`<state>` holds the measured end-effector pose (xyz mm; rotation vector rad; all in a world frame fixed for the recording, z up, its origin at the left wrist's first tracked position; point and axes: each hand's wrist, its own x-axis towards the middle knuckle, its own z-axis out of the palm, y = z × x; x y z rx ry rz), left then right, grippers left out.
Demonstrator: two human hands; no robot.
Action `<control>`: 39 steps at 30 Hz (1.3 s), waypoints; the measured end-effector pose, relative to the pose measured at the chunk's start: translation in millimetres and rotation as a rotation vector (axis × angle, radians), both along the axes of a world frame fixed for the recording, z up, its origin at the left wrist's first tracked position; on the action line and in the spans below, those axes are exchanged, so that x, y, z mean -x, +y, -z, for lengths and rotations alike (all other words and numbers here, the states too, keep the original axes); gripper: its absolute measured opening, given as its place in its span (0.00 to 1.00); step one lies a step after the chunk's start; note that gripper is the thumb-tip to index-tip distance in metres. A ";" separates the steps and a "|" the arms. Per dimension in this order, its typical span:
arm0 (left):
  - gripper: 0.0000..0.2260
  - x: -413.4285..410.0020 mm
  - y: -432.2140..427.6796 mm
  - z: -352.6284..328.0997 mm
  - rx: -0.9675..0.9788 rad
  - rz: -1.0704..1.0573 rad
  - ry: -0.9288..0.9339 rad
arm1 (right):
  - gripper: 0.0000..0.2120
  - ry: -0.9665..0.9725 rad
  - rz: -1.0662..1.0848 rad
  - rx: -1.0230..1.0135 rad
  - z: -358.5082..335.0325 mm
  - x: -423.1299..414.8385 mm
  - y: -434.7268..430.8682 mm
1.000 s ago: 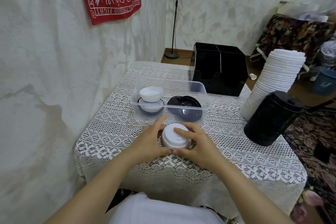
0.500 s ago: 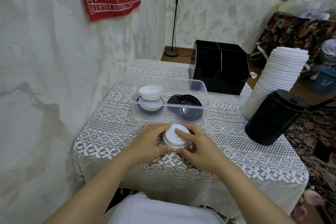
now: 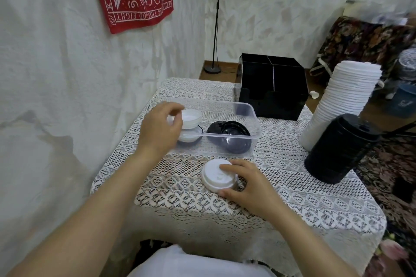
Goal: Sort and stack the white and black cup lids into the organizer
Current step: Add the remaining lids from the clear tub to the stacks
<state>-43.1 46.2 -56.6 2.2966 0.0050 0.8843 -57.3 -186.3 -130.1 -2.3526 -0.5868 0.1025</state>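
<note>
A small stack of white lids (image 3: pixel 216 175) rests on the lace tablecloth near the front, and my right hand (image 3: pixel 249 183) grips its right side. My left hand (image 3: pixel 161 129) is at the left end of the clear plastic tub (image 3: pixel 253 117), fingers closing on an upturned white lid (image 3: pixel 191 117) inside it. More white lids (image 3: pixel 188 137) lie below that one. Black lids (image 3: pixel 229 136) lie in the tub's right half. The black organizer (image 3: pixel 272 90) stands behind the tub, its compartments open at the top.
A tall leaning stack of white lids (image 3: pixel 342 101) and a shorter stack of black lids (image 3: pixel 337 148) stand at the table's right edge. The wall runs close along the left. A lamp stand (image 3: pixel 213 29) is on the floor behind.
My left hand has left the white lid stack and moved up and left into the tub onto a white lid. My right hand stays on the stack.
</note>
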 end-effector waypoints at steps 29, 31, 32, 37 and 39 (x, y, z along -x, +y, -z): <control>0.03 -82.6 18.6 -19.3 -0.617 0.110 0.624 | 0.33 -0.007 0.024 -0.003 -1.6 2.2 -0.1; 0.02 -81.7 22.9 -17.6 -0.445 0.127 0.549 | 0.33 -0.007 0.021 -0.010 -0.7 1.6 -0.1; 0.02 -80.3 24.0 -17.7 -0.334 0.140 0.514 | 0.33 -0.006 0.020 -0.012 -0.5 1.4 0.0; 0.06 -64.5 25.2 -29.0 0.394 0.184 0.401 | 0.33 -0.015 0.014 -0.009 -0.3 1.6 -0.4; 0.08 -52.0 20.3 -35.1 0.662 0.251 0.407 | 0.33 -0.016 0.014 -0.006 -0.8 1.9 -0.1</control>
